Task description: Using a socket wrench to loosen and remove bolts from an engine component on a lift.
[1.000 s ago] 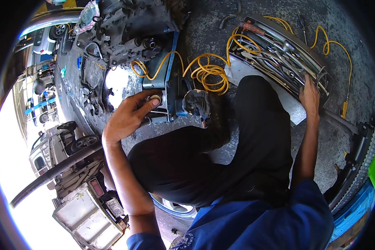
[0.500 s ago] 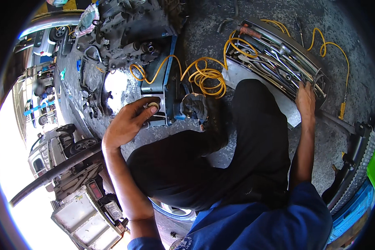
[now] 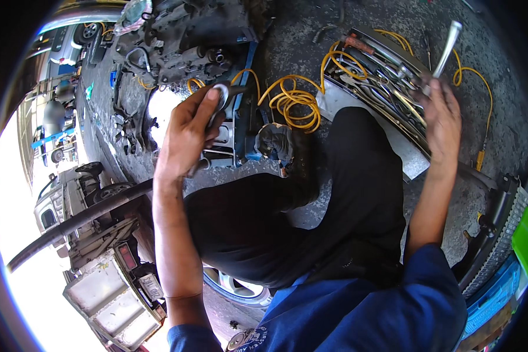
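Note:
My left hand point(image 3: 188, 132) is raised over the blue stand point(image 3: 240, 126) and is closed on a dark-handled ratchet tool point(image 3: 220, 97) with a round metal head. My right hand point(image 3: 443, 114) is lifted above the open tool tray point(image 3: 387, 88) and grips a long silver metal bar point(image 3: 449, 44) that points up and away. A greasy engine assembly point(image 3: 182, 35) sits on the ground beyond my left hand. My legs in black trousers point(image 3: 334, 217) fill the middle of the view.
A yellow coiled hose point(image 3: 293, 100) lies between the engine and the tray. A grey rag point(image 3: 276, 141) sits by the blue stand. A white vehicle point(image 3: 100, 287) and a thick black hose point(image 3: 76, 220) are at the left. A tyre point(image 3: 498, 240) is at the right.
Both hands have risen. My left hand lifted the ratchet tool off the blue stand. My right hand left the tray's edge and now holds up a silver bar.

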The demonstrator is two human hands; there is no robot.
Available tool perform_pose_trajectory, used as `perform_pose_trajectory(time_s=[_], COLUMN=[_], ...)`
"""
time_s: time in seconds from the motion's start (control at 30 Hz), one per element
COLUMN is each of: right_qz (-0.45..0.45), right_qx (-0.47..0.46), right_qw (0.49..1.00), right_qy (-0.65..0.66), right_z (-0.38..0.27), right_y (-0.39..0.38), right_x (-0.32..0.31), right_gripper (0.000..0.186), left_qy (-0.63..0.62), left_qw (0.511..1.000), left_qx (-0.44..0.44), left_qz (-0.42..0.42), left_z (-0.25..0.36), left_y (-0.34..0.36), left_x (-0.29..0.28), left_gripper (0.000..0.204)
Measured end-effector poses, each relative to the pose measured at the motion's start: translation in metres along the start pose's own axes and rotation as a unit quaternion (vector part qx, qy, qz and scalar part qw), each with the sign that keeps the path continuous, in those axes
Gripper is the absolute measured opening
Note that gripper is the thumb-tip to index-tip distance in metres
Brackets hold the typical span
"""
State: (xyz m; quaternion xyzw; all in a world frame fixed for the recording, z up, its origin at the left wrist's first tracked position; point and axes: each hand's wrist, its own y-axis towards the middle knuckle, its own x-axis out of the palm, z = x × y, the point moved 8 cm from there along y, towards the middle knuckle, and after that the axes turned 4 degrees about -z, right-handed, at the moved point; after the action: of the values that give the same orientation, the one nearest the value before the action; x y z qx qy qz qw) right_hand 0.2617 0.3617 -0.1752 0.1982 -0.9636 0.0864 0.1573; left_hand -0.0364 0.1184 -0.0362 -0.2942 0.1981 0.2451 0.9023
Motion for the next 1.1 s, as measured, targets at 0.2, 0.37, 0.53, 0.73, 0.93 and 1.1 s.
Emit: perform_pose_trajectory(time_s=[0.2, 0.37, 0.53, 0.73, 0.93, 1.1], right_qz=[-0.238, -0.257, -0.128, -0.236, -0.241, -0.336], right_qx=[0.156, 0.225, 0.312, 0.357, 0.336, 0.379], right_qw=[0.915, 0.888, 0.858, 0.776, 0.820, 0.816], right_qy=[0.284, 0.308, 0.387, 0.464, 0.396, 0.280], right_z=[0.028, 0.041, 0.027, 0.050, 0.049, 0.032], right_y=[-0.026, -0.044, -0.053, -0.041, -0.039, -0.081], right_x=[0.163, 0.199, 0.222, 0.234, 0.227, 0.239], right_gripper=[0.025, 0.026, 0.028, 0.032, 0.035, 0.036], left_qy=[-0.366, -0.399, -0.214, 0.235, 0.093, 0.180], left_qw=[0.928, 0.916, 0.971, 0.928, 0.952, 0.920], left_qx=[-0.018, 0.007, 0.109, 0.286, 0.286, 0.336], left_qz=[-0.061, -0.046, 0.005, -0.043, 0.057, 0.086], left_z=[0.004, 0.003, 0.020, 0.041, 0.032, 0.041], left_y=[-0.005, -0.012, -0.024, -0.047, -0.050, -0.047], left_x=[0.053, 0.050, 0.050, 0.094, 0.059, 0.057], left_gripper=[0.025, 0.027, 0.030, 0.032, 0.042, 0.050])
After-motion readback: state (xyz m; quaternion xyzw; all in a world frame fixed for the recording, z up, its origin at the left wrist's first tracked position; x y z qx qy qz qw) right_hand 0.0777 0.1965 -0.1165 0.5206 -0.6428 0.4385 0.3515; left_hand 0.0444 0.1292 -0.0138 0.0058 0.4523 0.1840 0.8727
